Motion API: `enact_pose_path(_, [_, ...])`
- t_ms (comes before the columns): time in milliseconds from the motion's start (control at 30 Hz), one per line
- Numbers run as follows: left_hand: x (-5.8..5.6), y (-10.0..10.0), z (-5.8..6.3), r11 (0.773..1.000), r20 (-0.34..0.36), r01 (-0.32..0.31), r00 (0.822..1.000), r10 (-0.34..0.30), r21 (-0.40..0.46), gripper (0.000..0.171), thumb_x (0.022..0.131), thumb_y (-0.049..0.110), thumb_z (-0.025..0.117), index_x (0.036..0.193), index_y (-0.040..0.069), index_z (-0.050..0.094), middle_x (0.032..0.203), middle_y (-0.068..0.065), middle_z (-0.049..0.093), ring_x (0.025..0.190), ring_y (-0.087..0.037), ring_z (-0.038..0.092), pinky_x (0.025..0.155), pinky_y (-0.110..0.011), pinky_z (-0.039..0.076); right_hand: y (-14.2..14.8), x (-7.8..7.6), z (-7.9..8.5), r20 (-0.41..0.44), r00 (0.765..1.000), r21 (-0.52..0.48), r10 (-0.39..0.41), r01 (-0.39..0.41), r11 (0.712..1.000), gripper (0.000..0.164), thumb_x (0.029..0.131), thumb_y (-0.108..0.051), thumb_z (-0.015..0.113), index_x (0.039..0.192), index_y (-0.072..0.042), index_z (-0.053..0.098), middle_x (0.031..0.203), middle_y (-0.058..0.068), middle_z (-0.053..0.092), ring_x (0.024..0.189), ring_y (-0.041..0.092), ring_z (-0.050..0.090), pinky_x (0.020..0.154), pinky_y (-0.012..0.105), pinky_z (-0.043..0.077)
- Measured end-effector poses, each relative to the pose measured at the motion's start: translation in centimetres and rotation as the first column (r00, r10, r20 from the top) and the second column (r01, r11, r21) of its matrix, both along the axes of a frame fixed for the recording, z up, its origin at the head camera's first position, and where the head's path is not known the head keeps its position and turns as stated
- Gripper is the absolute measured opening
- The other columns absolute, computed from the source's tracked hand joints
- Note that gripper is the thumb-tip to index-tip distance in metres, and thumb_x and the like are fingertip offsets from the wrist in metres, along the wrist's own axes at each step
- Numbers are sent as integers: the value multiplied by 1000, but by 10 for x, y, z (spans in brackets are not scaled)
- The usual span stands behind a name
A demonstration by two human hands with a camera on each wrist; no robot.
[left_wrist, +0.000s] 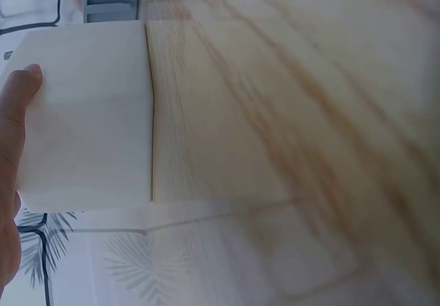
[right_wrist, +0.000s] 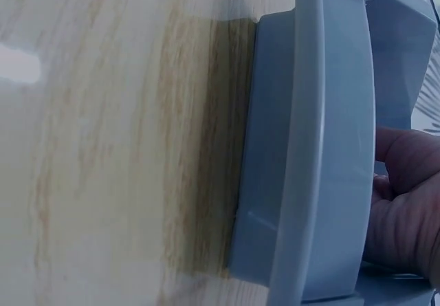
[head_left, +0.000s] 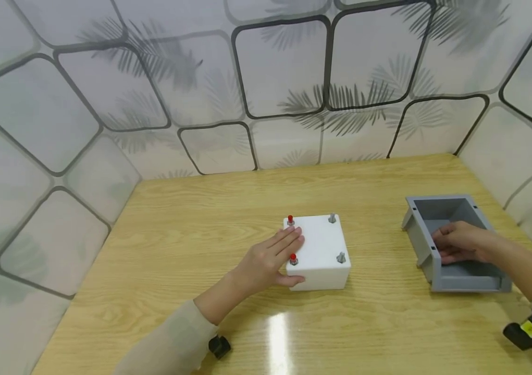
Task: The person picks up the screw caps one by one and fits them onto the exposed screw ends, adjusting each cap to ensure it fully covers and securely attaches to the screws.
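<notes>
A white box (head_left: 319, 245) stands on the table, with two red-capped metal posts on the left of its top and two bare metal posts on the right. My left hand (head_left: 268, 260) lies on its left side, straight fingers flat on the top between the red caps (head_left: 293, 257) and thumb against the front face. In the left wrist view, the thumb touches the box's plain side (left_wrist: 89, 120). My right hand (head_left: 465, 242) reaches inside a grey bin (head_left: 469, 284). Its fingers are bent downward, and the bin wall partly hides them in the right wrist view; whether they hold anything is not visible.
The wood-grain table (head_left: 190, 234) carries the box near its middle and the bin at the right. A patterned cloth or wall covering (head_left: 284, 67) rises behind and at both sides. A black wrist device (head_left: 523, 332) sits by the right sleeve.
</notes>
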State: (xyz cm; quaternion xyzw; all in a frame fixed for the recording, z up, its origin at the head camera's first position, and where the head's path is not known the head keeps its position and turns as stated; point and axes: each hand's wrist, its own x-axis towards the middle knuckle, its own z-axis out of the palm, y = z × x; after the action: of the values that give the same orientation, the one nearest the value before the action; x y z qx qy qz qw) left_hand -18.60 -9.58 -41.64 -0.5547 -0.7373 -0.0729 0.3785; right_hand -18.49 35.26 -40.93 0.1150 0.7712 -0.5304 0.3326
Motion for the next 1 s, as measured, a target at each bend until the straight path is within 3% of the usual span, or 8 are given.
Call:
enact_pose_path(500, [0, 1, 0, 1000, -8, -8, 1000, 8, -22, 79, 70, 56, 75, 119, -4, 62, 123, -18, 62, 118, -27, 58, 101, -32, 45, 7, -2, 9, -42, 999, -54, 3, -6, 999, 25, 98, -5, 41, 113, 9, 55, 88, 1, 66, 81, 12, 68, 78, 32, 58])
enact_pose_path(700, [1, 1, -1, 1000, -2, -10, 1000, 10, -19, 77, 70, 56, 75, 118, -4, 63, 122, -18, 62, 118, -27, 58, 101, -32, 45, 10, -2, 16, -36, 999, -94, 22, -25, 995, 22, 98, -7, 40, 102, -1, 60, 88, 2, 67, 82, 12, 68, 79, 32, 58])
enact_pose_path(1000, [3, 0, 0, 1000, 15, -8, 1000, 8, -18, 78, 70, 56, 75, 120, -3, 62, 123, -18, 62, 119, -27, 57, 102, -32, 44, 8, -2, 21, -61, 997, -65, 38, -42, 997, 23, 99, -8, 38, 101, -2, 60, 86, 1, 67, 79, 11, 68, 77, 30, 58])
